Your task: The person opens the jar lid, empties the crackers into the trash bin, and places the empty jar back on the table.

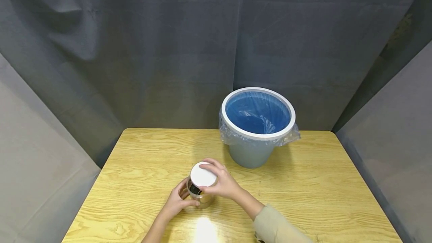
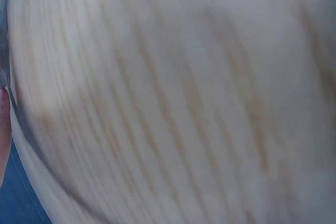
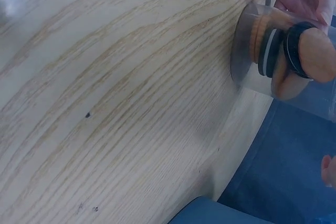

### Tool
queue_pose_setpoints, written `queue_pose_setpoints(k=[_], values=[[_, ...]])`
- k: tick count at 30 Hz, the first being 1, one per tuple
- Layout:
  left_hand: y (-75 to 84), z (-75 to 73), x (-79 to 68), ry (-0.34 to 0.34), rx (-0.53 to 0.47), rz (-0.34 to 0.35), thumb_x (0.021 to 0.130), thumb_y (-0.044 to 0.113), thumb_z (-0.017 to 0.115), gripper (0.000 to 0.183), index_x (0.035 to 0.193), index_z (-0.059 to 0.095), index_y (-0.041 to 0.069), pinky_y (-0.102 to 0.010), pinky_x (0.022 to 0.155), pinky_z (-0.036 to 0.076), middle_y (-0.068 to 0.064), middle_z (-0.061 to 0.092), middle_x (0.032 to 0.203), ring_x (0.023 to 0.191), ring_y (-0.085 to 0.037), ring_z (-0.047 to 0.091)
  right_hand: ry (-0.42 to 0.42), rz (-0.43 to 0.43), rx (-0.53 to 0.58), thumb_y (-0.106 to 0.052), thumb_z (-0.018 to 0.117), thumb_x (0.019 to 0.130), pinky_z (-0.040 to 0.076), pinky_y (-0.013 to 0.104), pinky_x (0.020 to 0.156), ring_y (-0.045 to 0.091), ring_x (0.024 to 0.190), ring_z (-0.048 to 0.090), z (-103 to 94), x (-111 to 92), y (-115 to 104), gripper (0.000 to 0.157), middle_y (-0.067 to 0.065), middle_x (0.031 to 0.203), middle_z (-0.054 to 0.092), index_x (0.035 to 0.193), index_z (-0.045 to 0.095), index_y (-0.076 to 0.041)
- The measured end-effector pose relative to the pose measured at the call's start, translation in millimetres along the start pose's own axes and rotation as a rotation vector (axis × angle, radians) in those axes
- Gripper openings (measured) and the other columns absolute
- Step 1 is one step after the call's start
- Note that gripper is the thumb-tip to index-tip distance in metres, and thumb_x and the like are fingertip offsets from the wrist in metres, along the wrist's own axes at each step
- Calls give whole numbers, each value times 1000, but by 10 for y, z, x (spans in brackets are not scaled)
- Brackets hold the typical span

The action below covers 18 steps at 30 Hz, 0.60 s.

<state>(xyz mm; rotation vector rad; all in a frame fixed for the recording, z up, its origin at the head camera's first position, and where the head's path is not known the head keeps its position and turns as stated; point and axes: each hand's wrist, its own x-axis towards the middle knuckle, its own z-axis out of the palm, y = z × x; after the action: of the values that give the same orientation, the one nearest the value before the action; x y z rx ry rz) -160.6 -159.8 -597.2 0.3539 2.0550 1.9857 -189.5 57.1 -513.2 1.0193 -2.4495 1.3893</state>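
Observation:
A clear round jar [image 1: 206, 201] stands near the front middle of the table. My left hand [image 1: 176, 200] grips it from the left, with the thumb at the near side and fingers round the far side. Over the jar's mouth, my right hand [image 1: 225, 183] pinches a white round lid [image 1: 202, 176] by its edge. The lid is tilted, so part of the dark opening shows below it. Through the jar wall in the right wrist view, several round tan and black disc-shaped pieces [image 3: 316, 55] are visible. The left wrist view catches only a finger at its left edge.
Behind the jar, to the right, a grey bin [image 1: 250, 156] with a white rim and a blue-looking plastic liner stands on the wooden table [image 1: 141, 168]. Dark grey curtains [image 1: 162, 48] hang behind the table, and pale panels flank both sides.

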Motion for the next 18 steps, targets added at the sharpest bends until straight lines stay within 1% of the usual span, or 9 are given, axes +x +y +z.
queue_pose_setpoints(k=[4, 7, 12, 16, 18], values=[[-2, 2, 9, 0, 0, 17, 71, 7, 77, 83, 141, 33, 15, -36, 106, 35, -12, 36, 142, 128, -31, 36, 31, -36, -30, -30, 78, 66, 40, 48, 91, 24, 118, 45, -20, -4, 14, 60, 4, 131, 47, 120, 58, -15], [4, 2, 8, -2, 6, 23, 70, 7, 78, 83, 140, 33, 16, -34, 106, 34, -10, 36, 142, 129, -30, 35, 52, -55, -42, -30, 78, 65, 39, 50, 92, 25, 117, 46, -45, -5, 17, 60, 8, 130, 49, 119, 59, -13], [10, 3, 2, -10, 18, 33, 70, 8, 78, 82, 139, 35, 19, -34, 107, 34, -7, 37, 142, 130, -28, 35, 75, -47, -47, -30, 79, 63, 39, 50, 92, 26, 117, 46, -99, -10, 21, 60, 10, 129, 50, 117, 60, -13], [5, 2, 3, -18, 35, 55, 70, 8, 77, 81, 139, 35, 17, -39, 108, 32, -9, 37, 141, 130, -28, 34, 96, -31, -63, -30, 79, 62, 40, 49, 91, 26, 115, 47, -144, -31, 32, 60, 8, 128, 50, 117, 60, -14], [5, 2, 3, -19, 40, 55, 70, 8, 77, 80, 138, 36, 16, -40, 108, 32, -8, 37, 141, 130, -27, 33, 106, -26, -64, -30, 79, 62, 40, 48, 90, 27, 114, 47, -170, -46, 35, 60, 8, 128, 50, 116, 60, -15]])
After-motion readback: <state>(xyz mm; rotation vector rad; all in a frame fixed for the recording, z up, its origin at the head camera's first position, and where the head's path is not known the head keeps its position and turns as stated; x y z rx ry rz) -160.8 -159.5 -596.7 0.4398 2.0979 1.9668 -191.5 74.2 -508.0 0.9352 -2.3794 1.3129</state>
